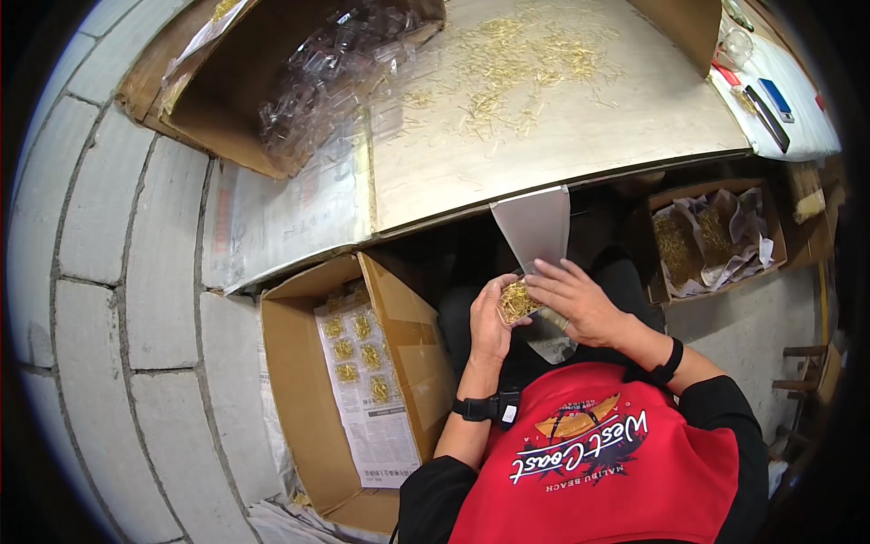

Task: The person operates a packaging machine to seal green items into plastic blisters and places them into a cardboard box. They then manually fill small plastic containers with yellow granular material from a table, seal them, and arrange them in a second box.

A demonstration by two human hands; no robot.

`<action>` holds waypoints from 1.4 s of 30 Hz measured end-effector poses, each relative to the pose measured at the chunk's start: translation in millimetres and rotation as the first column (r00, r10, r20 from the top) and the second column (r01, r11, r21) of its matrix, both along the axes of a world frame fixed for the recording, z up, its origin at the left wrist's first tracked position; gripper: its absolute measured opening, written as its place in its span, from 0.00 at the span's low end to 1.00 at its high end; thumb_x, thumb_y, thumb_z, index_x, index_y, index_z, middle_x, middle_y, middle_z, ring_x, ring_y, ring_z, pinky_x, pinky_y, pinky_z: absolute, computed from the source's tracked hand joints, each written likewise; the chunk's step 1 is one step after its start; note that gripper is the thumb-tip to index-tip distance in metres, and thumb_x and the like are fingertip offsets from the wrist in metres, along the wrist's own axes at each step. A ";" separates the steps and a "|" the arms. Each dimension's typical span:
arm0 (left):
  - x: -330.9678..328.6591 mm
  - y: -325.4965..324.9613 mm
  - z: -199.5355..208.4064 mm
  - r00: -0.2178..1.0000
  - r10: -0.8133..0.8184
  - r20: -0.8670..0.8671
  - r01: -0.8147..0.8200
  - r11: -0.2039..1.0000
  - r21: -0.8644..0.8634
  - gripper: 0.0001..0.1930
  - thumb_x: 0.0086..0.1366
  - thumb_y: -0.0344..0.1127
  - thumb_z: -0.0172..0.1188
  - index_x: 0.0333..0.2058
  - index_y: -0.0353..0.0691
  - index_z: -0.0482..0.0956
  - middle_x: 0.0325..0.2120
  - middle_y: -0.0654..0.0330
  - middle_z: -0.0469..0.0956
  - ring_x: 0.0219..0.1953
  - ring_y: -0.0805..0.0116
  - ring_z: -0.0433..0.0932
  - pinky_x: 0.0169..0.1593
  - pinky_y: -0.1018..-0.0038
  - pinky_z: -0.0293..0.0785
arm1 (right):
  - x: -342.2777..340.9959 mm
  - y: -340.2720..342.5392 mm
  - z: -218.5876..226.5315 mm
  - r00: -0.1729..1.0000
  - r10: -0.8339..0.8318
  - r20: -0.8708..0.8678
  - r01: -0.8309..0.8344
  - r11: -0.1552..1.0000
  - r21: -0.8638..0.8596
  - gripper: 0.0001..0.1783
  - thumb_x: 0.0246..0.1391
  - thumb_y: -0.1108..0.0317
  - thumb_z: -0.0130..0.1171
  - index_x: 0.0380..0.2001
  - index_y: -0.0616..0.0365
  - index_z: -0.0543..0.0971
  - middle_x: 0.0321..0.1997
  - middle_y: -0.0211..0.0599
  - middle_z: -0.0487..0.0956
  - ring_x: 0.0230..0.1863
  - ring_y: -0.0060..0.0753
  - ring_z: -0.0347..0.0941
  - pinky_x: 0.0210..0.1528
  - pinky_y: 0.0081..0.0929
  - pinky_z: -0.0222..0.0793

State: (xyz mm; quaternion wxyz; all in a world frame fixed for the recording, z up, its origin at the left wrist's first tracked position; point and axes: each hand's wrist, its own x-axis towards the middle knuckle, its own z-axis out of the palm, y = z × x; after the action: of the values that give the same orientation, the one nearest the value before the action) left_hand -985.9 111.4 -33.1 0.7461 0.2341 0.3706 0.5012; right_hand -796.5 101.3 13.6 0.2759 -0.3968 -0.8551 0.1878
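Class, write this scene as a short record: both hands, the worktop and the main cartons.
Left hand: holding a small clear container of thin gold-coloured pieces
Right hand: fingers outstretched, at the container's right side
Worktop: more gold-coloured pieces scattered
Upper-left carton: clear plastic cases
Lower-left carton: gold-coloured clusters on printed paper
Right carton: gold-coloured pieces, crumpled paper
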 end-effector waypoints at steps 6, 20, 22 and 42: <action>-12.8 1.3 -17.0 0.989 0.009 -0.145 -0.012 1.000 -0.018 0.16 0.67 0.40 0.44 0.44 0.34 0.71 0.34 0.56 0.77 0.32 0.68 0.80 0.25 0.75 0.79 | -1.5 46.0 16.7 0.986 -0.058 -0.155 0.074 0.992 0.102 0.20 0.50 0.71 0.55 0.49 0.60 0.71 0.55 0.44 0.69 0.61 0.46 0.60 0.60 0.40 0.58; 3.2 23.5 -67.5 0.949 -0.234 -0.211 0.179 0.951 -0.253 0.20 0.69 0.45 0.39 0.41 0.35 0.74 0.32 0.57 0.78 0.31 0.70 0.79 0.25 0.73 0.79 | -20.2 182.3 20.5 0.941 -0.238 0.240 0.178 0.953 0.246 0.22 0.46 0.73 0.50 0.48 0.62 0.70 0.57 0.50 0.67 0.59 0.51 0.61 0.57 0.36 0.61; 10.9 21.9 -74.1 0.940 -0.267 -0.211 0.207 0.940 -0.271 0.19 0.68 0.45 0.38 0.43 0.37 0.72 0.33 0.59 0.77 0.32 0.70 0.79 0.24 0.73 0.78 | 2.3 162.4 28.3 0.975 -0.218 0.042 0.208 0.963 0.174 0.23 0.42 0.76 0.50 0.47 0.61 0.71 0.55 0.49 0.68 0.58 0.49 0.63 0.56 0.35 0.63; 27.9 15.2 -102.0 0.993 -0.115 -0.013 0.111 0.978 -0.177 0.22 0.62 0.44 0.51 0.48 0.32 0.69 0.43 0.51 0.74 0.44 0.57 0.75 0.45 0.61 0.74 | -26.9 70.2 -6.3 0.952 -0.284 0.112 0.254 0.941 0.225 0.25 0.41 0.68 0.54 0.48 0.58 0.71 0.50 0.42 0.70 0.56 0.43 0.63 0.58 0.37 0.58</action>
State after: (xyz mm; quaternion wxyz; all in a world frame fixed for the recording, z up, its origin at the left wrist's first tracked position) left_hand -958.0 126.6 -135.0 0.7867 0.1935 0.4083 0.4206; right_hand -823.4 171.5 7.2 0.2771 -0.4913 -0.8253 0.0287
